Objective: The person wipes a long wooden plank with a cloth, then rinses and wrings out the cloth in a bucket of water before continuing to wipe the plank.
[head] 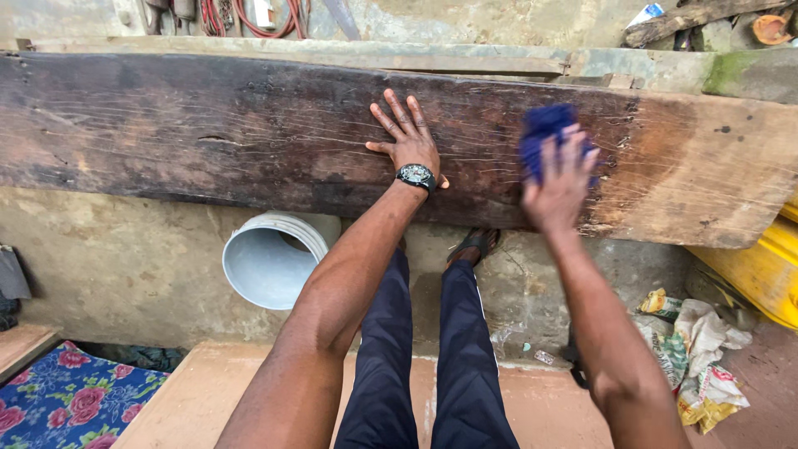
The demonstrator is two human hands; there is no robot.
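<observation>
A long, dark, scratched wooden plank runs across the view in front of me. My left hand, with a wristwatch on the wrist, lies flat on the plank near its middle, fingers spread. My right hand is blurred with motion and grips a blue cloth against the plank's lighter right part. My legs in dark trousers and one sandalled foot show below the plank.
A white bucket lies on its side on the concrete floor under the plank. A yellow container stands at the right, crumpled bags near it. A floral cloth is at bottom left. Cables and scrap wood lie beyond the plank.
</observation>
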